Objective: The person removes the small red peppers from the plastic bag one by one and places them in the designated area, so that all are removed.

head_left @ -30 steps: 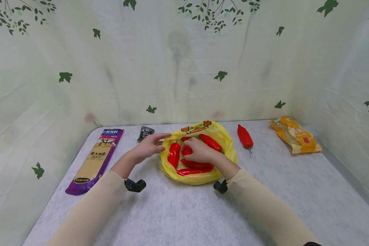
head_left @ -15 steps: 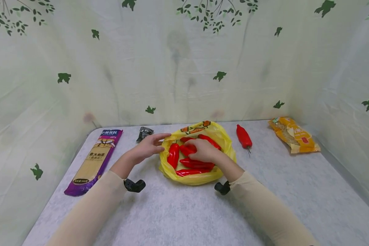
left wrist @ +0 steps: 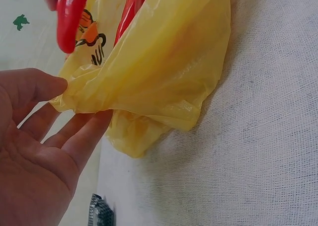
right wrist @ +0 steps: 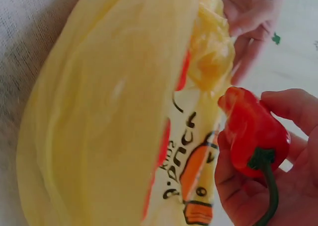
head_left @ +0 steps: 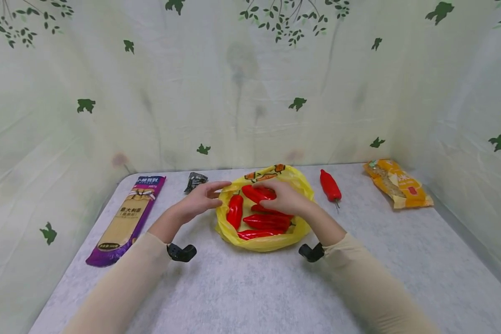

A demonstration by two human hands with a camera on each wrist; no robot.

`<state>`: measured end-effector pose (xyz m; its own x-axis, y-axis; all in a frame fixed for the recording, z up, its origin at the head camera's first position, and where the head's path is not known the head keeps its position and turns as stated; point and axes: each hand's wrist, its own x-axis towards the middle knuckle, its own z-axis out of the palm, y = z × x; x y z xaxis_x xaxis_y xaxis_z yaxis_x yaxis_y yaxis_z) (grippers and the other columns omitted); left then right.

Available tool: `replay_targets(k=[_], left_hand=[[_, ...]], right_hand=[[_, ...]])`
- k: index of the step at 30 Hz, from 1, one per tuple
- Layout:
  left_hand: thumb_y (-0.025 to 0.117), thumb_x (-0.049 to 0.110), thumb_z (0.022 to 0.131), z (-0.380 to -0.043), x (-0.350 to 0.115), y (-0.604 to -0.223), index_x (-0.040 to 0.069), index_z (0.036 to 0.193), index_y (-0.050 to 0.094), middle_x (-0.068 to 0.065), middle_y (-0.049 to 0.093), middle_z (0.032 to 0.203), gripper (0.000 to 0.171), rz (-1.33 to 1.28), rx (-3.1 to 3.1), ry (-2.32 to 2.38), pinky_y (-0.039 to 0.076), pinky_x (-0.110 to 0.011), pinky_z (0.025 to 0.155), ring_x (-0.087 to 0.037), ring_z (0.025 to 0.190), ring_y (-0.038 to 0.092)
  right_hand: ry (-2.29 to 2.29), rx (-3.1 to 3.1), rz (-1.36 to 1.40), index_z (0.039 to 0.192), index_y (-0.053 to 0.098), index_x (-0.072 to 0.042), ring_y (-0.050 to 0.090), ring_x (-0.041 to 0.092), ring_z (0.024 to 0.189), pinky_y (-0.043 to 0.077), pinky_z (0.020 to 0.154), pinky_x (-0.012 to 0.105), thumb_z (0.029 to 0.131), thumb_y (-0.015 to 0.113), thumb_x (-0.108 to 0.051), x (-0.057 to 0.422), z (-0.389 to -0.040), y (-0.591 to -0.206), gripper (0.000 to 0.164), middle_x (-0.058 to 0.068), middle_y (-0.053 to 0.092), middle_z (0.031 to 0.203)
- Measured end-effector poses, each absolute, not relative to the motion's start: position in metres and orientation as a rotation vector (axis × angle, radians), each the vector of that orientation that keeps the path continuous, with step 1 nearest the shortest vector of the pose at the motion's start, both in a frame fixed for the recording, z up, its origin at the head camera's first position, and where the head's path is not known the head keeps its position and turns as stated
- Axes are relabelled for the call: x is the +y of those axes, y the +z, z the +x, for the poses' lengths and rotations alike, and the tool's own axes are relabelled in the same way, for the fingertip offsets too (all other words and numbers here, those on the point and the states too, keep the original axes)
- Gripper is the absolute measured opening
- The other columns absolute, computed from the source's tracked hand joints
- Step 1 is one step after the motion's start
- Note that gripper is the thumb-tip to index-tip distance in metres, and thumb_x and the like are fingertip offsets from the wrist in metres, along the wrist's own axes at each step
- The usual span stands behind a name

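Note:
A yellow plastic bag (head_left: 271, 243) stands with its mouth spread, several red chili peppers (head_left: 267, 221) lying inside. My left hand (head_left: 197, 202) holds the bag's left rim, thumb on one side of the film and fingers on the other in the left wrist view. Over the bag's mouth, my right hand (head_left: 290, 198) grips one red chili pepper (right wrist: 256, 131) between thumb and fingers. Its green stem points toward the camera in the right wrist view. Another red chili pepper (head_left: 330, 185) lies on the table to the right of the bag.
A purple pack of spaghetti (head_left: 127, 220) lies at the left of the table (head_left: 242, 297). A small black packet (head_left: 195, 182) is behind my left hand. An orange-yellow food bag (head_left: 398, 184) rests at the far right, near the curtain wall.
My right hand has taken hold of a chili pepper inside the bag and lifted it, moving slightly up and right. The left hand has stayed at the bag's rim.

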<state>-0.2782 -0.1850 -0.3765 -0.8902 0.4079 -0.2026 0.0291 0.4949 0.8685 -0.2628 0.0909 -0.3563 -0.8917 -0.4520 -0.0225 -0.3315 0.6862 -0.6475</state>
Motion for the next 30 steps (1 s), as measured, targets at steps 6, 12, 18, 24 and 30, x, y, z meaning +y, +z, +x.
replay_targets(k=[6,12,18,24,30], left_hand=[[0.058,0.007,0.091,-0.277,-0.186,-0.378,0.029,0.142,0.046,-0.001,0.036,0.153,0.057,0.351,2.361,1.363,0.044,-0.047,0.107,-0.031,0.140,0.038],[0.058,0.007,0.091,-0.278,-0.188,-0.379,0.029,0.142,0.046,-0.001,0.036,0.154,0.057,0.346,2.356,1.375,0.044,-0.047,0.107,-0.032,0.140,0.038],[0.058,0.007,0.091,-0.279,-0.188,-0.380,0.029,0.142,0.046,-0.001,0.035,0.154,0.057,0.339,2.358,1.373,0.044,-0.047,0.106,-0.032,0.140,0.038],[0.058,0.006,0.091,-0.279,-0.188,-0.381,0.030,0.142,0.046,0.000,0.037,0.153,0.057,0.322,2.361,1.394,0.043,-0.047,0.107,-0.031,0.140,0.039],[0.056,0.006,0.092,-0.279,-0.187,-0.383,0.030,0.142,0.045,0.000,0.038,0.152,0.057,0.359,2.366,1.402,0.042,-0.048,0.108,-0.030,0.139,0.041]], right_hand=[[-1.084,2.705,-0.623,0.133,0.051,-0.036,0.050,0.021,0.117,0.056,0.087,0.037,0.089,0.067,-0.023,0.112,-0.263,-0.345,0.049,-0.003,0.054,0.133],[-1.214,2.682,-0.527,0.135,0.049,-0.037,0.050,0.024,0.117,0.058,0.082,0.036,0.089,0.067,-0.027,0.140,-0.268,-0.333,0.051,0.000,0.054,0.129],[-1.393,2.641,-0.474,0.138,0.048,-0.031,0.051,0.027,0.117,0.058,0.084,0.035,0.091,0.065,-0.030,0.170,-0.277,-0.326,0.050,0.004,0.053,0.134],[-1.437,2.694,-0.334,0.139,0.045,-0.035,0.047,0.025,0.123,0.055,0.092,0.042,0.091,0.064,-0.035,0.197,-0.284,-0.327,0.051,0.000,0.048,0.141],[-1.503,2.704,-0.192,0.142,0.041,-0.033,0.044,0.027,0.126,0.052,0.097,0.048,0.092,0.063,-0.034,0.220,-0.285,-0.325,0.055,0.003,0.043,0.146]])
